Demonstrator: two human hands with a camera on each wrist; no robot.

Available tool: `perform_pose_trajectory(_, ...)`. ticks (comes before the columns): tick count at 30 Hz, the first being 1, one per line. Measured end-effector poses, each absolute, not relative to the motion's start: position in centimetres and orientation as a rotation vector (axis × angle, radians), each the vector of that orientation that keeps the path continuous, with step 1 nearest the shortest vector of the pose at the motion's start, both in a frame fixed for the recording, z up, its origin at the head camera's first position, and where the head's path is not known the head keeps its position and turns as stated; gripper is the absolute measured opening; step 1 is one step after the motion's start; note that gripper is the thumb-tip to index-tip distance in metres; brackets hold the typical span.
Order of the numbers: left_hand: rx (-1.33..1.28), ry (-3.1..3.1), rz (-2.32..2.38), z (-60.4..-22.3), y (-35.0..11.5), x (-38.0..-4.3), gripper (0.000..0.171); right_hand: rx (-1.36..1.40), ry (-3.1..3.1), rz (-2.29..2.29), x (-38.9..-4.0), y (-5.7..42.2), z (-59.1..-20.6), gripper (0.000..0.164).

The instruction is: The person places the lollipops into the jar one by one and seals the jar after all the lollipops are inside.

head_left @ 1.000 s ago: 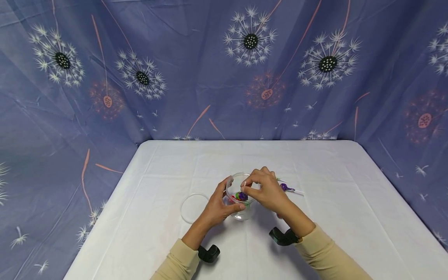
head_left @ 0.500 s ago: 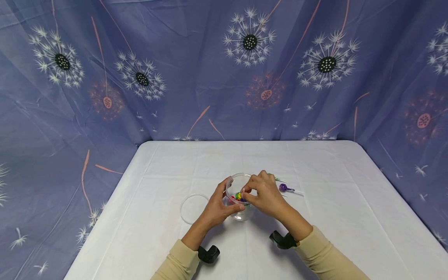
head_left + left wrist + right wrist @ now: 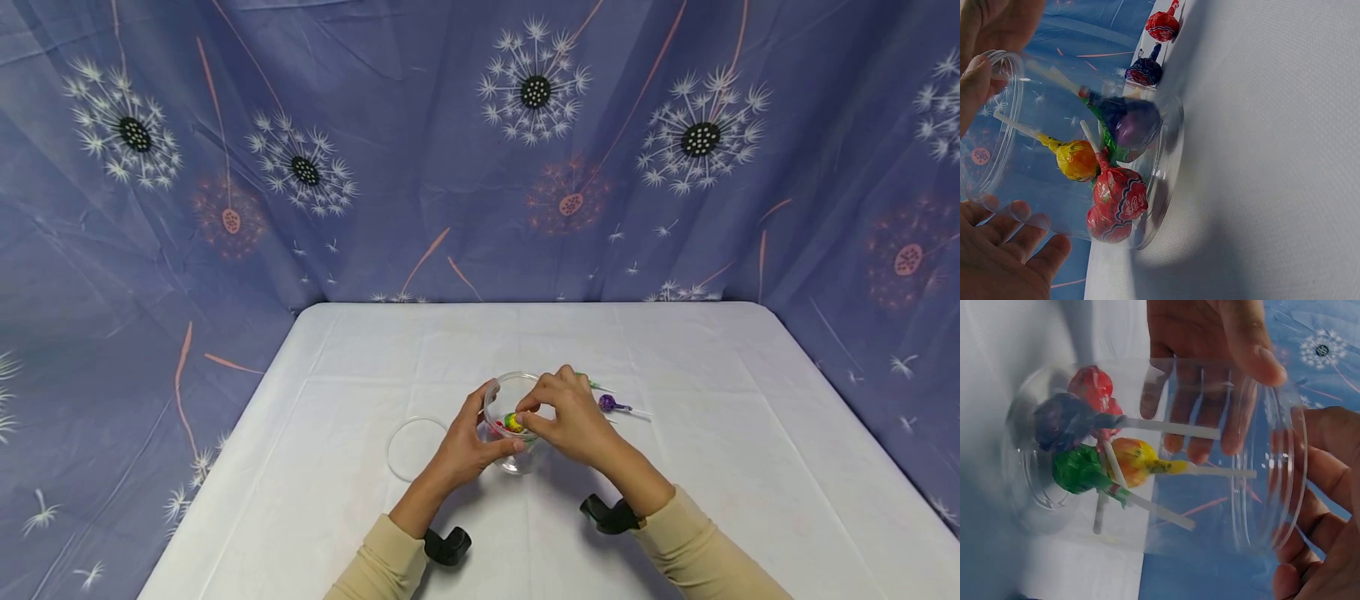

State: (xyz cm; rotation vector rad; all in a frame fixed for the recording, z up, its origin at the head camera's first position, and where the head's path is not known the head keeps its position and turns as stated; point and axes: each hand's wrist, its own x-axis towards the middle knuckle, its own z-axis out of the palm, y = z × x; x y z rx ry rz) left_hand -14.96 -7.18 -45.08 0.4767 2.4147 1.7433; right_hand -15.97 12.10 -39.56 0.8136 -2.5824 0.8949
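My left hand (image 3: 468,446) grips a clear plastic jar (image 3: 1029,181) round its side, near the mouth, with the thumb on the near side. Inside lie several wrapped lollipops: a yellow one (image 3: 1135,459), a green one (image 3: 1077,469), a dark blue-purple one (image 3: 1060,422) and red ones (image 3: 1120,194). At the jar's mouth is my right hand (image 3: 566,414), its fingers bent, thumb and fingertips close together at the opening. In the right wrist view the lollipop sticks end short of my right fingers, which hold nothing visible.
A clear round lid (image 3: 415,448) lies left of the jar on the white cloth-covered table (image 3: 360,367). To the right lie a purple lollipop (image 3: 607,403) and a green one (image 3: 594,385). The left wrist view shows a red lollipop (image 3: 1163,26) and a dark blue one (image 3: 1144,72) outside the jar.
My right hand has lowered the purple lollipop by its stick into the jar and let go of it. The yellow lollipop has come into sight there. My left hand keeps its place.
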Motion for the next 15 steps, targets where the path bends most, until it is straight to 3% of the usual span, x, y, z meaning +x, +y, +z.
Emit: perform_pose_trajectory(15, 0.448, 2.443, 1.736, -45.0, -6.9, -15.0, 0.093, 0.658, -2.476, 1.118, -15.5, 15.6, -37.4, 0.010)
